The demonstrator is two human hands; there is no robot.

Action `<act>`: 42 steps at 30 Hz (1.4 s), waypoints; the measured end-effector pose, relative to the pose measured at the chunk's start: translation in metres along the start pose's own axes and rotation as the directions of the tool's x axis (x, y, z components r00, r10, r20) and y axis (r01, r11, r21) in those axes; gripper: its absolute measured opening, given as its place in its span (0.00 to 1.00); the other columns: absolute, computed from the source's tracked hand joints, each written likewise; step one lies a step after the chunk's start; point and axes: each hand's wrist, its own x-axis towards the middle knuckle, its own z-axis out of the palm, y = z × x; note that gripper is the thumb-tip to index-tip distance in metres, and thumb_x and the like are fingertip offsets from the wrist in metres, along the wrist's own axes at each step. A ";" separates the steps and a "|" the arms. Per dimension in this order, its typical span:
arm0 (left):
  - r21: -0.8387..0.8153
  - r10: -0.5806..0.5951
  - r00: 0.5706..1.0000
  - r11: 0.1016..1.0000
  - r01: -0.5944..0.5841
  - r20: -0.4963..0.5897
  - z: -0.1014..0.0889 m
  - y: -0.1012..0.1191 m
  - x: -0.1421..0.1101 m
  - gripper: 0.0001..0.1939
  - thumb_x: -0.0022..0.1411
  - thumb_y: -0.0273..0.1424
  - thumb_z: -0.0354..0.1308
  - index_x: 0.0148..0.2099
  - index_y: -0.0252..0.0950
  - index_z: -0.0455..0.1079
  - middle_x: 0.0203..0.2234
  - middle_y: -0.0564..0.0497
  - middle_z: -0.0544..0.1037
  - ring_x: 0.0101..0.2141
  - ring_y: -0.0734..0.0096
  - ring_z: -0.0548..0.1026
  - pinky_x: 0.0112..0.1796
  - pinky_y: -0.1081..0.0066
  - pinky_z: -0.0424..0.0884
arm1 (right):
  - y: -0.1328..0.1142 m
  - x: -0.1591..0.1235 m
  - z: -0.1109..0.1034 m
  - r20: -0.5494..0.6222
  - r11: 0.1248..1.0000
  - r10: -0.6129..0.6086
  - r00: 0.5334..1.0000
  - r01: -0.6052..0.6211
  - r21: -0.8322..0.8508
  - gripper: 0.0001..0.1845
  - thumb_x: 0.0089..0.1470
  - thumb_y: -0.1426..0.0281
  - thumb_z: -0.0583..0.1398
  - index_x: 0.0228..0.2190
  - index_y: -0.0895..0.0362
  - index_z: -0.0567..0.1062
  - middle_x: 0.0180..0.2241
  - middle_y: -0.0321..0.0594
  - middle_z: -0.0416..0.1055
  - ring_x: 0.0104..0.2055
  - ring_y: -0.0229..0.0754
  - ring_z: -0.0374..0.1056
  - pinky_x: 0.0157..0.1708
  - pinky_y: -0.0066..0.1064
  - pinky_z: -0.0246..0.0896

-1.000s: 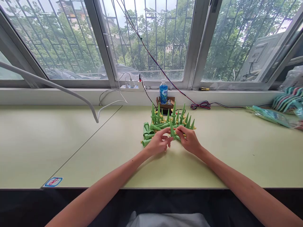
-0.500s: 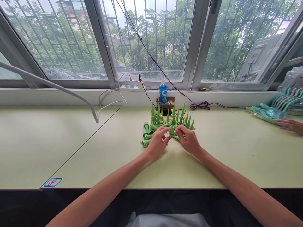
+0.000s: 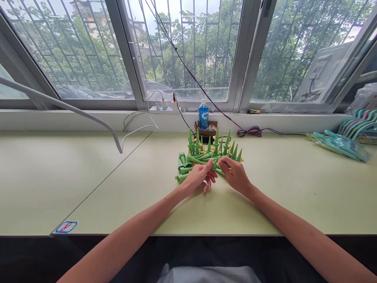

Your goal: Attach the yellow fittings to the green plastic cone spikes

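Between my two hands is a small green plastic watering spike (image 3: 215,164), its tip pointing up. My left hand (image 3: 200,175) holds it from the left, thumb against it and the other fingers loosely bent below. My right hand (image 3: 235,173) is closed in a pinch at its right side; a bit of yellow shows by those fingertips, and the exact grip is hidden. Just behind stand several upright green spikes (image 3: 216,143) with yellow valves. More green spikes lie on their sides in a pile (image 3: 182,161) beside and behind my left hand.
A blue bottle (image 3: 203,116) stands in a brown cardboard box (image 3: 214,126) by the windowsill. Bundled cable (image 3: 250,131) lies at the back. To the right are a plastic-wrapped packet (image 3: 338,145) and hangers (image 3: 359,122). A white cable (image 3: 88,112) hangs at left.
My left hand's fingers have shifted and turned around the spike, spreading below it. My right hand has barely moved. Another person's hand at the far right has left the view, off the packet.
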 end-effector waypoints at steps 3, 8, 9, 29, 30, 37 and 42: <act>-0.043 -0.013 1.000 0.999 0.013 0.016 -0.002 -0.001 0.001 0.37 0.52 0.62 0.50 0.33 0.28 0.73 0.26 0.46 0.73 0.17 0.78 0.67 0.14 0.75 0.61 | 0.001 0.000 0.000 0.008 1.000 0.000 1.000 0.000 0.017 0.12 0.63 0.67 0.51 0.28 0.56 0.65 0.24 0.32 0.62 0.24 0.33 0.54 0.26 0.25 0.52; -0.085 -0.039 0.998 0.995 0.043 0.041 -0.003 0.001 -0.001 0.33 0.54 0.58 0.54 0.37 0.29 0.72 0.30 0.46 0.73 0.18 0.79 0.68 0.14 0.77 0.62 | 0.001 0.000 -0.001 0.008 1.000 0.001 1.000 -0.002 0.023 0.11 0.63 0.67 0.51 0.29 0.56 0.66 0.24 0.32 0.62 0.25 0.33 0.54 0.27 0.25 0.52; -0.086 -0.036 0.998 0.996 0.040 0.043 -0.003 0.002 -0.001 0.32 0.54 0.57 0.54 0.38 0.30 0.72 0.31 0.46 0.73 0.18 0.80 0.68 0.14 0.77 0.62 | 0.001 0.000 -0.001 0.008 1.000 0.005 1.000 -0.005 0.021 0.11 0.63 0.67 0.51 0.29 0.56 0.66 0.24 0.32 0.62 0.24 0.33 0.54 0.27 0.25 0.52; 0.220 0.319 0.947 0.927 -0.303 -0.043 -0.003 0.000 -0.004 0.19 0.53 0.44 0.64 0.32 0.34 0.65 0.31 0.52 0.72 0.18 0.82 0.67 0.16 0.78 0.63 | 0.005 0.001 0.001 0.015 1.000 0.001 1.000 -0.001 0.004 0.12 0.63 0.67 0.51 0.28 0.56 0.64 0.23 0.32 0.60 0.24 0.34 0.53 0.26 0.25 0.51; 0.246 0.331 0.942 0.919 -0.309 -0.053 -0.002 -0.001 -0.004 0.18 0.53 0.44 0.63 0.32 0.34 0.65 0.32 0.51 0.72 0.18 0.82 0.67 0.15 0.78 0.63 | 0.005 0.001 0.001 0.013 1.000 -0.001 1.000 0.001 0.006 0.12 0.63 0.67 0.51 0.28 0.56 0.64 0.23 0.32 0.60 0.24 0.34 0.53 0.26 0.25 0.51; 0.465 0.489 0.864 0.798 -0.385 -0.124 0.000 -0.001 -0.003 0.16 0.57 0.42 0.61 0.41 0.36 0.72 0.33 0.51 0.70 0.22 0.81 0.65 0.23 0.76 0.67 | 0.002 -0.001 -0.001 -0.002 1.000 -0.015 1.000 0.015 0.020 0.12 0.64 0.66 0.50 0.27 0.56 0.64 0.23 0.33 0.61 0.24 0.34 0.53 0.26 0.25 0.51; 0.551 0.529 0.839 0.741 -0.383 -0.127 -0.002 -0.002 -0.003 0.15 0.59 0.39 0.59 0.47 0.40 0.73 0.34 0.50 0.69 0.24 0.78 0.65 0.25 0.75 0.67 | 0.002 -0.001 0.000 0.018 1.000 0.003 1.000 -0.004 0.020 0.13 0.64 0.65 0.50 0.27 0.56 0.64 0.24 0.34 0.63 0.25 0.35 0.54 0.26 0.26 0.51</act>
